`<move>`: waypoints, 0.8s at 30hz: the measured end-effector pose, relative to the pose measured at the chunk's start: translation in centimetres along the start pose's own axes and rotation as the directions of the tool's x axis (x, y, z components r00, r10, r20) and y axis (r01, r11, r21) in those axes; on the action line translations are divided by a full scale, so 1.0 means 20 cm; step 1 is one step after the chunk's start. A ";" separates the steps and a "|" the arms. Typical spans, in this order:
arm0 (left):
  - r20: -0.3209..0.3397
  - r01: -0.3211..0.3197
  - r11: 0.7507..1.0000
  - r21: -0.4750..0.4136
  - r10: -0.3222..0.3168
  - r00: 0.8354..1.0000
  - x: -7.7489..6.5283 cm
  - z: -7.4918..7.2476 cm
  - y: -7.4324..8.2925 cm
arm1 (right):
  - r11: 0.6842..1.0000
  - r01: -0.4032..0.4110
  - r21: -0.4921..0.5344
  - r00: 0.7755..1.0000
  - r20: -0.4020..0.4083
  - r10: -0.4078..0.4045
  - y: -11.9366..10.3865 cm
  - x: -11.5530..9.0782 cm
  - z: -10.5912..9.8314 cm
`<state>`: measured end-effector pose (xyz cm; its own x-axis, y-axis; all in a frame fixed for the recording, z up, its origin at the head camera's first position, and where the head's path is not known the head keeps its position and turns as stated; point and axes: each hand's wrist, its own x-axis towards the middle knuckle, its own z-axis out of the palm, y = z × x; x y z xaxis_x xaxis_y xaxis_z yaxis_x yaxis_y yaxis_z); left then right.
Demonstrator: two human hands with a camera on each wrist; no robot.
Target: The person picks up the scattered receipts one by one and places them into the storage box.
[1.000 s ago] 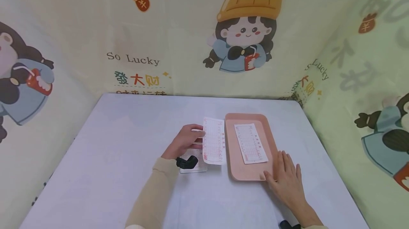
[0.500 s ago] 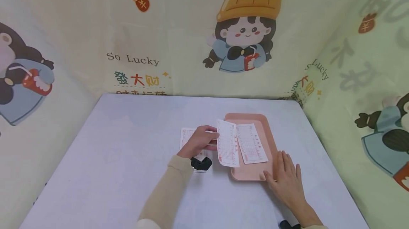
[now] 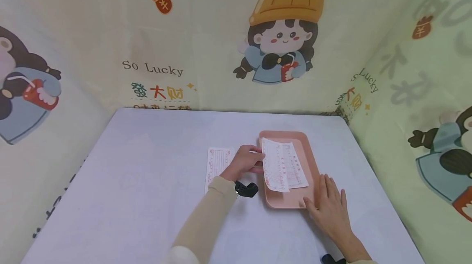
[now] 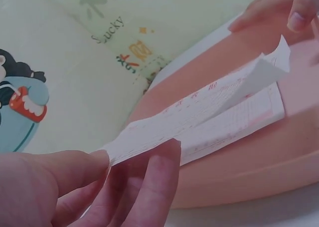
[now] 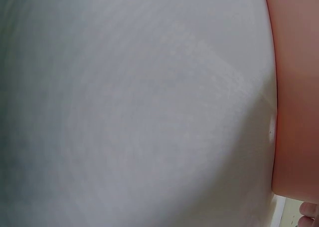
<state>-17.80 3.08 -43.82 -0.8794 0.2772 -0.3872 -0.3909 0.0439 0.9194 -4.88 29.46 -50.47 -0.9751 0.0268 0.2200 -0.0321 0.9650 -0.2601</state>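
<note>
Between thumb and fingers, my left hand (image 3: 245, 162) pinches the left edge of a white receipt slip (image 3: 273, 165) printed in red. That slip is over the pink tray (image 3: 282, 201), overlapping a second slip (image 3: 297, 170) that lies in it. In the left wrist view the held slip (image 4: 169, 124) has a curled far corner. My right hand (image 3: 333, 210) rests with extended fingers along the tray's right edge near its front corner. The right wrist view shows mostly white tabletop, with the tray's side wall (image 5: 299, 97) at the right.
More printed slips (image 3: 215, 165) lie on the white table (image 3: 147, 174) left of the tray, partly hidden by my left hand and sleeve. A printed cloth backdrop (image 3: 214, 43) stands behind the table and along both sides.
My left hand has moved right with the slip, from beside the tray to over it, across the slip inside. More of the slips on the table shows. The right hand stays put.
</note>
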 end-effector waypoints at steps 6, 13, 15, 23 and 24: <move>-0.047 -0.014 0.999 0.051 0.016 0.999 0.01 0.06 0.00 | 1.000 -0.008 -0.002 1.000 0.014 0.008 0.00 0.00 0.00; -0.060 -0.038 0.995 0.097 0.044 0.997 0.01 0.08 0.00 | 1.000 -0.008 0.005 1.000 0.028 0.007 0.00 0.00 0.00; -0.066 -0.036 0.994 0.107 0.043 0.997 0.01 0.06 0.00 | 1.000 -0.006 0.005 0.999 0.031 0.005 0.00 0.00 0.00; -0.080 -0.039 0.990 0.134 0.050 0.996 -0.01 -0.04 0.01 | 1.000 0.000 0.011 1.000 0.026 0.000 0.01 0.00 -0.01; -0.083 -0.035 0.989 0.144 0.047 0.995 -0.02 -0.05 0.01 | 1.000 -0.001 0.010 1.000 0.025 0.001 0.01 0.00 0.00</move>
<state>-17.82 2.10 -43.52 -0.9163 0.1988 -0.3476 -0.3165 0.1723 0.9328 -4.86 29.61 -50.44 -0.9804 0.0209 0.1959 -0.0334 0.9623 -0.2698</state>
